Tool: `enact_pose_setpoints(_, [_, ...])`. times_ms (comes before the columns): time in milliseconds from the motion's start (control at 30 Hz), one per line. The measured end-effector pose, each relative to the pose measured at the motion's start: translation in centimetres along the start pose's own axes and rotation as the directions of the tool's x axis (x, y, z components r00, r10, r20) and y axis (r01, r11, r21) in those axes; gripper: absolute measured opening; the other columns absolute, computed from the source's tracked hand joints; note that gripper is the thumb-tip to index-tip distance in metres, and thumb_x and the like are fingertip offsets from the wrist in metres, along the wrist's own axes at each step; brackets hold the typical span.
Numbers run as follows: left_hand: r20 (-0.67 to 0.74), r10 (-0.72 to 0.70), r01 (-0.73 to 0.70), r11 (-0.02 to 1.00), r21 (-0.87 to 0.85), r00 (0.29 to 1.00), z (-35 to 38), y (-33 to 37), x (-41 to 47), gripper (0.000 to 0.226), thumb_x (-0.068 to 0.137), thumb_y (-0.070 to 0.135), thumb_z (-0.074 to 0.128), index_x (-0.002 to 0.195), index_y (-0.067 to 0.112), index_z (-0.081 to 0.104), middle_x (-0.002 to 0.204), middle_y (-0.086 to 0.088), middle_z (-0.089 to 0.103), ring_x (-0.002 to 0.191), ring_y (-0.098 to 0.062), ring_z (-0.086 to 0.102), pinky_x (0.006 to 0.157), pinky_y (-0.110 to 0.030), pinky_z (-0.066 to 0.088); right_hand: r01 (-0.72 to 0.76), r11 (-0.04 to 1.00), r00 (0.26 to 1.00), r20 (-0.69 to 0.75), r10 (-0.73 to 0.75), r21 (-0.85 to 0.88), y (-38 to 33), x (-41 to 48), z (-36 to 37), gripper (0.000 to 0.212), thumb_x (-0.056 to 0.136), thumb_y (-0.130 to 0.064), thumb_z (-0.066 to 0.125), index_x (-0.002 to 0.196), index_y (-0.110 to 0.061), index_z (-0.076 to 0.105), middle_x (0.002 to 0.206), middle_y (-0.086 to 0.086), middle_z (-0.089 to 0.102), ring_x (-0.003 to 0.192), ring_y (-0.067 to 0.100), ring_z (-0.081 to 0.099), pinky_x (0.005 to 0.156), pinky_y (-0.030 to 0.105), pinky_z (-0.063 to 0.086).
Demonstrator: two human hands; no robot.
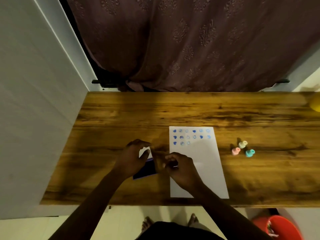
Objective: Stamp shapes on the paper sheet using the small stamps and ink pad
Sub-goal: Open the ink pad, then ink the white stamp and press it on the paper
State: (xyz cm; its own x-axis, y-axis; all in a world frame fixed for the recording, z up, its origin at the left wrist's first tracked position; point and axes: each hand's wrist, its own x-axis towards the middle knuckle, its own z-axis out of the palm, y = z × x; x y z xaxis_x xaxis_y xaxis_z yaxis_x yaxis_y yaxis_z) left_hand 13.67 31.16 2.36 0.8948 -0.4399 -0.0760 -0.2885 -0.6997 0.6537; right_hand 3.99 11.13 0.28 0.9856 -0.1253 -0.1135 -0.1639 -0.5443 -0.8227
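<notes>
I see three rows of blue shapes on the paper (204,167) past my hands; most is blank. My left hand (132,159) curls around the ink pad (144,171). My right hand (180,168) is curled; I cannot tell what it holds.

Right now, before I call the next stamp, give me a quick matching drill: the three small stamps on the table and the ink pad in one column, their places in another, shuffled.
Things:
1. small pink stamp
2. small teal stamp
3. small cream stamp
4. dark blue ink pad

Places:
A. left of the white paper sheet, under the hands
B. farthest from the person of the three
C. rightmost of the three
D. nearest the sheet's right edge

Pairs: 1-D, 2-C, 3-B, 4-A
</notes>
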Motion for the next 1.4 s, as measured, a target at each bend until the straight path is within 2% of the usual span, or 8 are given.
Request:
enact_pose_setpoints(167, [-0.051,-0.038,0.03,0.988,-0.153,0.998,2.7,4.6,-1.0,0.021,0.097,0.028,0.065,0.111,0.043,0.069,0.11,0.03,0.064,0.096,0.009,0.066,0.082,-0.013,0.056,-0.024,0.999,0.994,-0.103,0.022,-0.022,1.2,-0.9,-4.5,0.026,0.089,-0.027,0.076,0.114,-0.021,0.069,0.109,-0.011,0.072,0.099,0.002,0.067,0.086,0.007,0.051])
enact_pose_setpoints(267, [-0.006,-0.065,0.061,0.97,-0.235,0.998,5.4,7.0,-0.8,0.025,0.097,0.024,0.066,0.119,0.034,0.069,0.125,0.015,0.068,0.107,-0.002,0.067,0.093,-0.03,0.06,-0.045,0.995,0.983,-0.181,0.029,-0.086,2.4,-1.7,-7.5,0.029,0.089,-0.026,0.076,0.116,-0.019,0.068,0.109,-0.006,0.073,0.099,0.007,0.068,0.09,0.019,0.056])
enact_pose_setpoints(533, [0.013,-0.005,0.008,0.975,-0.221,1.0,11.4,12.8,0.1,0.022,0.092,0.035,0.07,0.114,0.038,0.069,0.11,0.026,0.063,0.094,0.001,0.064,0.078,-0.008,0.047,-0.18,0.949,0.944,-0.316,0.093,-0.259,6.9,-3.1,-14.9,0.029,0.091,-0.019,0.073,0.119,-0.013,0.068,0.109,0.002,0.074,0.097,0.016,0.072,0.088,0.025,0.057])
enact_pose_setpoints(700, [0.087,0.028,-0.004,0.967,-0.256,0.996,14.0,15.1,0.8,0.021,0.093,0.031,0.07,0.114,0.036,0.069,0.114,0.022,0.067,0.1,-0.003,0.067,0.082,-0.01,0.049,-0.266,0.912,0.917,-0.375,0.139,-0.313,10.2,-3.4,-17.8,0.032,0.091,-0.019,0.071,0.122,-0.014,0.066,0.114,0.004,0.073,0.104,0.021,0.071,0.091,0.034,0.059])
enact_pose_setpoints(967, [0.098,0.044,-0.019,0.97,-0.244,0.994,16.2,16.9,1.1,0.02,0.093,0.035,0.069,0.112,0.041,0.068,0.115,0.02,0.069,0.101,-0.003,0.068,0.086,-0.019,0.057,-0.255,0.846,0.952,-0.277,0.134,-0.469,13.7,-1.1,-19.5,0.036,0.098,-0.027,0.06,0.132,-0.013,0.06,0.12,0.01,0.069,0.111,0.028,0.066,0.093,0.036,0.052])
enact_pose_setpoints(1133, [0.079,0.039,-0.019,0.973,-0.231,0.996,16.7,17.3,1.1,0.021,0.093,0.034,0.069,0.113,0.04,0.069,0.115,0.018,0.07,0.099,-0.002,0.068,0.086,-0.016,0.056,-0.246,0.825,0.967,-0.188,0.173,-0.509,14.3,0.0,-20.2,0.018,0.097,-0.022,0.061,0.113,-0.019,0.068,0.114,0.007,0.072,0.103,0.023,0.068,0.084,0.029,0.052])
enact_pose_setpoints(1267, [0.043,0.014,-0.004,0.971,-0.238,0.999,16.6,17.4,1.1,0.027,0.093,0.033,0.07,0.12,0.036,0.067,0.119,0.017,0.07,0.098,-0.002,0.069,0.087,-0.015,0.056,-0.22,0.898,0.969,-0.19,0.157,-0.381,13.6,-0.2,-20.4,0.021,0.095,-0.02,0.066,0.114,-0.014,0.07,0.111,0.004,0.073,0.097,0.016,0.068,0.079,0.024,0.056])
enact_pose_setpoints(1400, [0.0,-0.029,0.028,0.951,-0.309,1.0,16.0,17.6,1.2,0.043,0.091,0.031,0.074,0.132,0.028,0.063,0.12,0.019,0.065,0.094,0.0,0.069,0.077,0.005,0.044,-0.305,0.948,0.941,-0.124,0.315,0.097,10.7,-0.6,-19.6,0.021,0.092,-0.029,0.073,0.091,-0.009,0.075,0.083,0.006,0.077,0.07,0.014,0.074,0.069,0.026,0.061])
